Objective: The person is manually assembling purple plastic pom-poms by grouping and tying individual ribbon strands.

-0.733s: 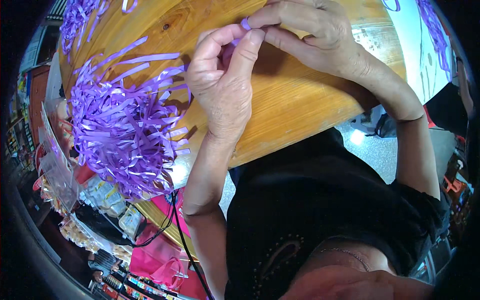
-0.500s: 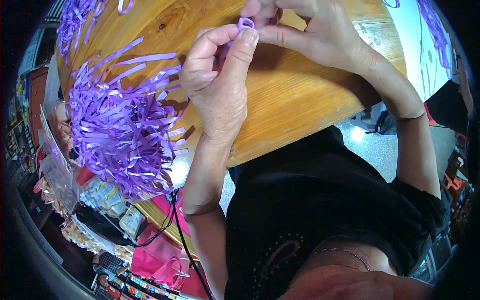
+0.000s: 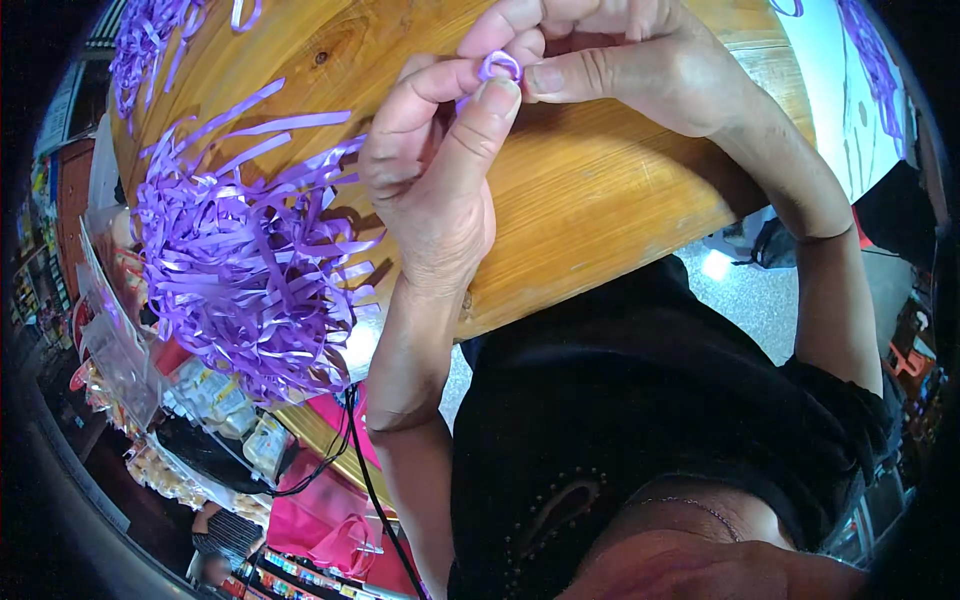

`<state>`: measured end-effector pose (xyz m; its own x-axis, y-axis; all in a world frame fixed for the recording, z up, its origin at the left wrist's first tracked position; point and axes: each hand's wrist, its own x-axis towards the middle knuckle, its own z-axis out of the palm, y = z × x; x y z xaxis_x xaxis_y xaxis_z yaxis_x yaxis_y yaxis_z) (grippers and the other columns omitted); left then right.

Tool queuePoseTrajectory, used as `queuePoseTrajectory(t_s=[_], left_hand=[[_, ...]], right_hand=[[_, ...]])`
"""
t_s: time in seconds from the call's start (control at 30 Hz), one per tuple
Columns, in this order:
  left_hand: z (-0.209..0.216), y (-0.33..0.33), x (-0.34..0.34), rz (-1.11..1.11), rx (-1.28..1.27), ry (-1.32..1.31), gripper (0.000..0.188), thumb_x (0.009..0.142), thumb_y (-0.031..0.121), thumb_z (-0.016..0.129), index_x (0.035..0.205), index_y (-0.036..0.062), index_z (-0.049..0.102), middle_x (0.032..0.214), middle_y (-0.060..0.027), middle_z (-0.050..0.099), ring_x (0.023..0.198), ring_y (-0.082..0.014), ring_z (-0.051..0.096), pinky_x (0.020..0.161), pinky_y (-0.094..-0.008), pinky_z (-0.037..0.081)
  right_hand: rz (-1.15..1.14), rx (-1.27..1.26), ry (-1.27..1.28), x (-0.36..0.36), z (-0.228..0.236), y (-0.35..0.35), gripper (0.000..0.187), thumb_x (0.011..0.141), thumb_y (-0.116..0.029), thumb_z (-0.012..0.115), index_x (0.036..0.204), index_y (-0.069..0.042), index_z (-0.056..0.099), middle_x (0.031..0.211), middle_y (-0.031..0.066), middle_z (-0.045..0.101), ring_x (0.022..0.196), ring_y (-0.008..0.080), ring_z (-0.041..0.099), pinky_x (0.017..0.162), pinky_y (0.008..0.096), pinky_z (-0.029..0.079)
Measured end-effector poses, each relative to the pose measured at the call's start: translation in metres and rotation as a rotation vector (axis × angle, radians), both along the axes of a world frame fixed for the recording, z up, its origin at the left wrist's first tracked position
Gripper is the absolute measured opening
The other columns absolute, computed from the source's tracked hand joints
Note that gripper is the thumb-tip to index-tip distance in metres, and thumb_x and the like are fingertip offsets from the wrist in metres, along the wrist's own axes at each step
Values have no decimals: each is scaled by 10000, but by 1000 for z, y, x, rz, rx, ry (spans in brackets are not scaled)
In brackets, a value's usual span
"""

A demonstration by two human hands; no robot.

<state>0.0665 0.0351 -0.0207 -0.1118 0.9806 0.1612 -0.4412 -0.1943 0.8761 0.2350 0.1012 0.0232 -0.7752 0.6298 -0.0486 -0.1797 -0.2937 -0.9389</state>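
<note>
- Purple ribbon loop point(image 3: 501, 66): small, held up in the fingertips, over wood table point(image 3: 590, 215).
- L hand point(image 3: 432, 175): thumb & index pinched w/ no gap on loop's base, other fingers curled; prob. so the ring keeps its shape.
- R hand point(image 3: 665, 75): thumb & fingers slightly parted, tips right by loop's far & R sides; can't tell if they grip ribbon.
- Ribbon pile point(image 3: 250, 265): loose, tangled, L of L hand, prob. for easy reach.
- 2nd bunch point(image 3: 150, 55) top L; more strands point(image 3: 872, 65) far R.
- Pink bag point(image 3: 308, 530), pale packs point(image 3: 210, 400) lower L.
- Labels: none seen on ribbon; pack print too small/blurred to read.
</note>
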Motion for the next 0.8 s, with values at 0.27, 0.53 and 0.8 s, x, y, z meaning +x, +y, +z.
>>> queuePoseTrajectory(t_s=[0.27,0.53,0.8], left_hand=[[4,-1,-2,-53,-211,-14,95,829,-41,657,920,-20,642,848,-14,633,776,-64,564,730,-187,439],[8,3,-3,-46,-326,119,129,828,58,706,914,-32,674,807,-29,656,712,-55,572,671,-173,445],[13,10,-17,-220,-438,280,125,802,38,705,899,-37,678,778,-40,660,676,-61,581,617,-161,444]], right_hand=[[-384,1958,-121,-4,-32,25,254,787,-23,634,1038,12,628,859,89,586,745,208,552,656,313,456],[-260,1798,-87,5,-17,29,233,762,-57,649,980,26,636,808,65,566,683,170,525,597,285,419],[-254,1912,-37,3,-25,35,199,776,-107,658,932,15,637,794,57,552,690,175,528,599,288,416]])
